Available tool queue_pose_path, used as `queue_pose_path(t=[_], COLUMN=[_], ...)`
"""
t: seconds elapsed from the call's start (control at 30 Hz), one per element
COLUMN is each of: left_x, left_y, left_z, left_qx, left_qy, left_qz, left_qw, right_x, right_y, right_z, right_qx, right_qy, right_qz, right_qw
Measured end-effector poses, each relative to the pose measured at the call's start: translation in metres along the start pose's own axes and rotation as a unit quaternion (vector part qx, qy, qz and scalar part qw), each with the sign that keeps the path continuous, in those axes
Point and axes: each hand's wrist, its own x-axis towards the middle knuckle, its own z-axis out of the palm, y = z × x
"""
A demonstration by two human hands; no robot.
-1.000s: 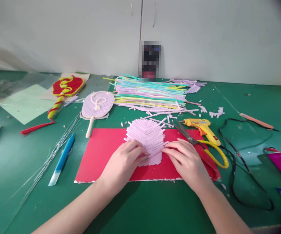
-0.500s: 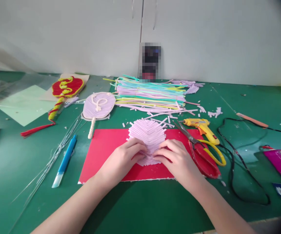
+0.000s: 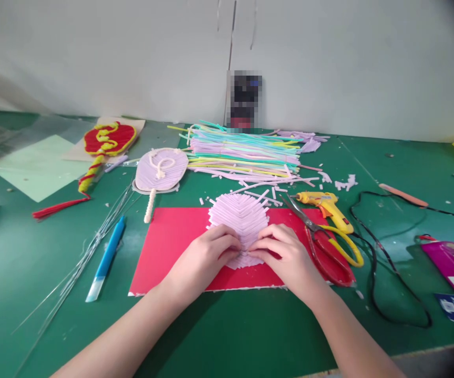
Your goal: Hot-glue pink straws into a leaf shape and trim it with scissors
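Note:
A roundish lilac panel (image 3: 239, 212), made of pipe cleaners laid in a chevron, lies on a red board (image 3: 172, 236). My left hand (image 3: 215, 252) is closed in a pinch at its lower left part. From the other side my right hand (image 3: 280, 249) pinches at the lower right, fingertips close to those of the left. Between them runs a lilac pipe cleaner piece, mostly hidden by the fingers. Red-handled scissors (image 3: 321, 241) rest open on the board's right side, beside a yellow hot glue gun (image 3: 325, 207).
Behind lies a bundle of coloured pipe cleaners (image 3: 243, 149) with lilac offcuts around it. To the left are a finished lilac fan (image 3: 160, 170), a red-and-yellow fan (image 3: 109, 139), thin wires (image 3: 89, 247) and a blue pen-like tool (image 3: 107, 257). A black cord (image 3: 372, 278) loops at right.
Both hands stay at the panel's lower part, with the fingertips shifted very slightly. The whole view has moved a little; nothing else has visibly moved.

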Motion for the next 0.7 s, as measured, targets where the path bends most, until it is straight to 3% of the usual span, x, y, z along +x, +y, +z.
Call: queue_pose_path(t=[0.37,0.7], left_x=[0.0027,0.0048], left_y=[-0.0026,-0.0001], left_z=[0.004,0.004], left_qx=[0.069,0.075], left_qy=[0.01,0.014], left_qz=[0.048,0.031], left_qw=[0.996,0.997], right_x=[-0.0006,-0.0004], right_y=[0.0002,-0.0001], right_z=[0.0014,0.0032], right_qx=[-0.033,-0.06], right_qy=[0.0,-0.004], right_qz=[-0.022,-0.057], right_qw=[0.999,0.997])
